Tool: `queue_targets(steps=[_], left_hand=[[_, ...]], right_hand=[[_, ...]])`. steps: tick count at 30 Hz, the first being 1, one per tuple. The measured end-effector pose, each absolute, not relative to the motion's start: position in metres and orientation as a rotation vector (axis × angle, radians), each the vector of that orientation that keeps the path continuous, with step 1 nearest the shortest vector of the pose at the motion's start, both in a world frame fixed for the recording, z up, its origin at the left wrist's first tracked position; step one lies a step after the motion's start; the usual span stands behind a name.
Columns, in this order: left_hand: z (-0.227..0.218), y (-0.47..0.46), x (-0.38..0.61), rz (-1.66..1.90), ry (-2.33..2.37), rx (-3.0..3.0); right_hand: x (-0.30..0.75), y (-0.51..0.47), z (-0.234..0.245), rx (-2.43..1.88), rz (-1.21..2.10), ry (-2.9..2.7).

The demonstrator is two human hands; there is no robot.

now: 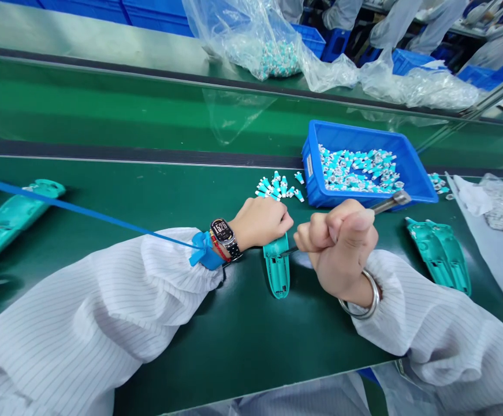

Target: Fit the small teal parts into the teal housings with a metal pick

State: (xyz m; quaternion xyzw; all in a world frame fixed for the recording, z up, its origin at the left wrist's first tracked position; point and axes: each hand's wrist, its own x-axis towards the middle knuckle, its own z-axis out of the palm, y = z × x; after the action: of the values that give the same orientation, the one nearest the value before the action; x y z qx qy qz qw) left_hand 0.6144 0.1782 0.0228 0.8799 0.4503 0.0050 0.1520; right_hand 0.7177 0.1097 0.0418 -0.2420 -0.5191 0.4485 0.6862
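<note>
The left hand point(260, 222) is curled over the top of a teal plastic housing point(277, 271), which lies on the green table point(234, 346) just below the fingers, its open side up. The right hand point(338, 248) is clenched in a fist around a metal tool point(392, 202). The tool's thin tip reaches across to the housing's upper end, right beside the left hand.

At 12 o'clock from the hands lies a small pile of teal-and-white parts point(277, 188). A blue crate point(316, 179) full of the same parts sits at 1 o'clock, almost touching the right fist's tool handle. Two more housings point(439, 254) lie at 3 o'clock, and others point(4, 225) at 9 o'clock — a blue strap point(205, 251) circles the left wrist beside a watch point(224, 238).
</note>
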Motion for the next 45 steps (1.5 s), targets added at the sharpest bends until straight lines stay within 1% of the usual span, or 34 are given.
queue_targets(steps=[9,16,27,34,38,45], left_hand=[[0.018,0.181,0.613,0.028,1.241,2.588],[0.016,0.182,0.613,0.034,1.250,2.601],[0.015,0.182,0.612,0.036,1.269,2.587],[0.019,0.178,0.614,0.007,1.272,2.512],[0.020,0.176,0.614,-0.014,1.320,2.525],[0.014,0.178,0.613,0.035,1.369,2.546]], right_hand=[[0.719,0.111,0.056,-0.526,1.056,-1.120],[0.710,0.115,0.047,-0.579,1.032,-1.137],[0.710,0.115,0.046,-0.614,1.044,-1.145],[0.708,0.112,0.037,-0.488,1.032,-1.200],[0.711,0.120,0.037,-0.522,1.095,-1.064],[0.728,0.107,0.056,-0.608,1.300,-1.009]])
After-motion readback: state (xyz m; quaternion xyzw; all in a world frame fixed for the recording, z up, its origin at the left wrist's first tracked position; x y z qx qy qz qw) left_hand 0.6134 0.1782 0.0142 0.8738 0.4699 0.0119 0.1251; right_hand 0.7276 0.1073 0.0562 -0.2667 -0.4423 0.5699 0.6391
